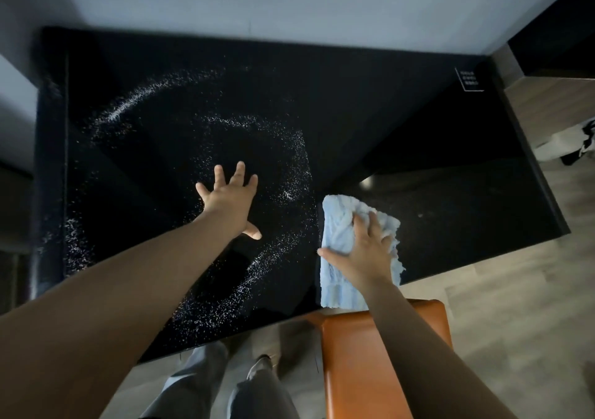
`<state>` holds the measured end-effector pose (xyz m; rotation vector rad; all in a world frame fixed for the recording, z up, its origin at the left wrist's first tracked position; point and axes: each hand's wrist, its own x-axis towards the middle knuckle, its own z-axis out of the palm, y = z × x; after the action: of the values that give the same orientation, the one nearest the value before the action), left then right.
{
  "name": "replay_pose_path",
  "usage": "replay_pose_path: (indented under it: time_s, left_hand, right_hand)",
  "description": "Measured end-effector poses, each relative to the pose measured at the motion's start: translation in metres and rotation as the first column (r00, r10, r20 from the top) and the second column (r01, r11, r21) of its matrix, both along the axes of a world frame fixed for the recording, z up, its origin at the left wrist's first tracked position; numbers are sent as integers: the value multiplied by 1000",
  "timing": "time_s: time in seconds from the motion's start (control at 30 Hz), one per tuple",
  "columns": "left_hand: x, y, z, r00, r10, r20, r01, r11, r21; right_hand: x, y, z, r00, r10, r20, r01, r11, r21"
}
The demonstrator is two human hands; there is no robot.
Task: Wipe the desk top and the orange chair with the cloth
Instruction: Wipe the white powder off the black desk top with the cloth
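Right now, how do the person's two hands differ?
The left hand holds nothing; the right hand presses on the light blue cloth. The left hand lies among the white specks, farther in on the desk top; the right hand is near the front edge, by the orange chair. Both have their fingers spread, palms down.

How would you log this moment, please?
left hand: open over desk top | right hand: presses light-blue cloth | white specks: left half, unwiped
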<state>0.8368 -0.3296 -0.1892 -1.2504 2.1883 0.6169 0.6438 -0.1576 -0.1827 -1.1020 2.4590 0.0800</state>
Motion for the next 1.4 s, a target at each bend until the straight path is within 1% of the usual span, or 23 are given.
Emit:
replay_pose_path:
  time_s: [0.17, 0.27, 0.4, 0.53, 0.67, 0.73, 0.8, 0.87, 0.97, 1.07, 1.2, 1.27, 1.4]
  left_hand:
    - [0, -1, 0, 1000, -10, -3, 10, 1000, 5]
    - [-1, -1, 0, 1000, -21, 13, 21, 1000, 1]
    - [-1, -2, 3, 1000, -23, 13, 23, 1000, 5]
    - [0, -2, 6, 999, -32, 21, 32, 999, 11]
    - [5, -7, 12, 999, -38, -15, 38, 999, 11]
    - [7, -15, 19, 999, -7, -48, 7, 1000, 9]
    - [8, -26, 25, 993, 70, -96, -68, 997, 28]
    - [9, -37, 30, 987, 111, -117, -110, 994, 14]
    - [9, -54, 32, 985, 142, -96, -146, 989, -34]
    - [10, -71, 28, 976, 197, -94, -202, 978, -45]
    - [8, -90, 24, 973, 221, -70, -226, 971, -78]
    - [5, -97, 21, 969, 243, -51, -246, 967, -66]
    - [-1, -103, 12, 966, 257, 26, -256, 966, -12]
  right_hand:
    - [-13, 4, -3, 997, 46, -67, -56, 987, -153]
    - [-24, 5, 11, 996, 69, -47, -78, 975, -206]
    - [-27, -4, 43, 1000, 29, 4, -26, 946, -322]
    - [-33, -32, 70, 994, 106, 18, -92, 920, -382]
    - [-52, -83, 83, 984, 159, 87, -109, 902, -418]
    - [-63, -114, 86, 975, 202, 95, -143, 893, -428]
    - [-73, -146, 88, 962, 262, 80, -202, 875, -439]
    - [-81, -177, 87, 943, 327, 64, -266, 853, -449]
    - [-86, -224, 85, 913, 407, 31, -351, 820, -453]
    - [-93, -269, 81, 891, 454, -20, -413, 790, -453]
    - [-104, -320, 75, 839, 528, -133, -535, 757, -375]
    - [-108, -341, 70, 819, 550, -162, -569, 745, -349]
    - [-110, -380, 57, 796, 580, -170, -602, 732, -320]
